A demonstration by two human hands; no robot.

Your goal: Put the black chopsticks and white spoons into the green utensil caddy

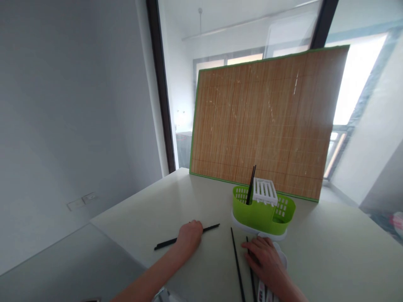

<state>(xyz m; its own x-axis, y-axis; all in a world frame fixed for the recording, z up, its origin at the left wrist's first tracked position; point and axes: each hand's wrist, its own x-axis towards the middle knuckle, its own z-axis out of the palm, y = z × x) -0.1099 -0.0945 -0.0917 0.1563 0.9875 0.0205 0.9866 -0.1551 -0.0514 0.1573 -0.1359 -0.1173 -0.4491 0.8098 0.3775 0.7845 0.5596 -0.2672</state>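
My left hand (190, 234) is closed around black chopsticks (166, 243) that lie nearly flat on the white table; their ends stick out on both sides of the fist. My right hand (265, 256) reaches over another black chopstick (252, 280), thumb and fingers closed about its upper part. Just to the left of it, a single black chopstick (237, 264) lies on the tabletop. White spoons (280, 254) lie partly under my right hand, their bowls mostly covered. Beyond the hands stands a green utensil holder (255, 214), with black chopsticks (251, 186) leaning upright in its left compartment.
A white slatted rack (265, 191) sits on the middle of the holder, which rests on a white base (280, 236). Behind it, a bamboo mat (261, 121) with green edging leans against the glass. A grey wall (78, 105) rises at left.
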